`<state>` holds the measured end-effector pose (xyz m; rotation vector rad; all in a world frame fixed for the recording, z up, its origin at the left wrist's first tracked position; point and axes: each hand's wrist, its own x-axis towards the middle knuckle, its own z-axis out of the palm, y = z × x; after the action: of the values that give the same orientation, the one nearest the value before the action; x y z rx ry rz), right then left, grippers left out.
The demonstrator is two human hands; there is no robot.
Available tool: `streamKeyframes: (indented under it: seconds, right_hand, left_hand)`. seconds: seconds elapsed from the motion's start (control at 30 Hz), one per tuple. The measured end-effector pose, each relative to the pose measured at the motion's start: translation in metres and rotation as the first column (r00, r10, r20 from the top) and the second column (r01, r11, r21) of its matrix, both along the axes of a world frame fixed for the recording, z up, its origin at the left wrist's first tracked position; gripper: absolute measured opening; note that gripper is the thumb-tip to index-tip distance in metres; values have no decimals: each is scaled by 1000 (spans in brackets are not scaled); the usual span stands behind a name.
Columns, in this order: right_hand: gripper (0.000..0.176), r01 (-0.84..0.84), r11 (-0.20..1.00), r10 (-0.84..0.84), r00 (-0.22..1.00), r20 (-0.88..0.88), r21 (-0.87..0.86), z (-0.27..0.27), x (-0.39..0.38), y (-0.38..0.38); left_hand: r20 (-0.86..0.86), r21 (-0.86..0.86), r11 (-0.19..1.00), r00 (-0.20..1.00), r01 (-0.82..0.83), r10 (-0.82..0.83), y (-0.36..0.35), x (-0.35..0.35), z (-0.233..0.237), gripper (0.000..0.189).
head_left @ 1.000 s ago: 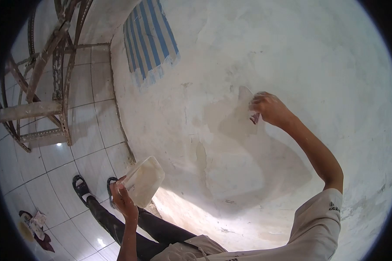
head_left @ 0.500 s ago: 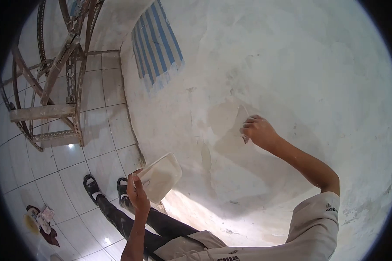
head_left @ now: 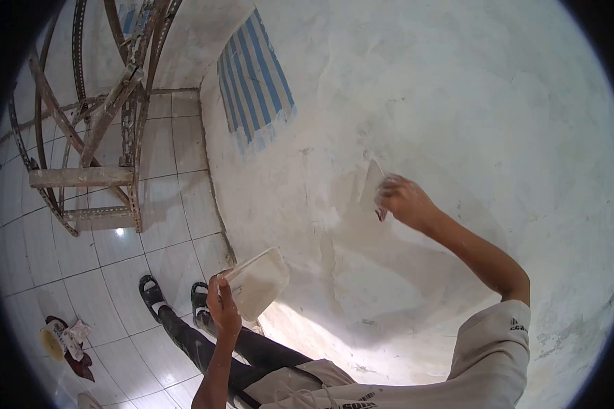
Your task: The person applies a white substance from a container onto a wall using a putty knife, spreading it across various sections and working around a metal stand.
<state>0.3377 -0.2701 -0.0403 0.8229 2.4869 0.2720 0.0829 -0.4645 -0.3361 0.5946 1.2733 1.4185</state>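
My right hand [head_left: 406, 201] is closed round the handle of a putty knife [head_left: 372, 181]. Its pale, broad blade lies close against the wall [head_left: 416, 123], where a damp-looking greyish patch shows around it. Lower and to the left, my left hand [head_left: 223, 303] grips a shallow white plastic tub [head_left: 260, 283] by its near edge. The tub is tilted, its inside coated with pale paste, and its far corner overlaps the wall in this view.
A rusty metal trestle [head_left: 82, 178] stands on the white floor tiles at upper left. A blue-striped sheet [head_left: 254, 75] is on the wall. Rags and a yellowish round item [head_left: 53, 342] lie on the floor at lower left. My sandalled feet [head_left: 153, 293] are near the wall base.
The view has shifted slightly, so trestle, floor and tub sit a little further right. The blade shows at a steeper angle near the same wall patch. Both hands keep their holds.
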Motion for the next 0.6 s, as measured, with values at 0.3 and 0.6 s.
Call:
streamKeyframes:
  seconds: [0.3,0.6]
  right_hand:
    - [8,240,971,-234,959,160,-17,13,23,16]
    - [19,201,979,-200,979,-34,21,65,-3,-53]
  left_hand:
    - [-44,-6,999,998,-36,36,-5,-10,-3,34]
    - [-3,-4,1000,1000,11,-11,4,-15,20,35]
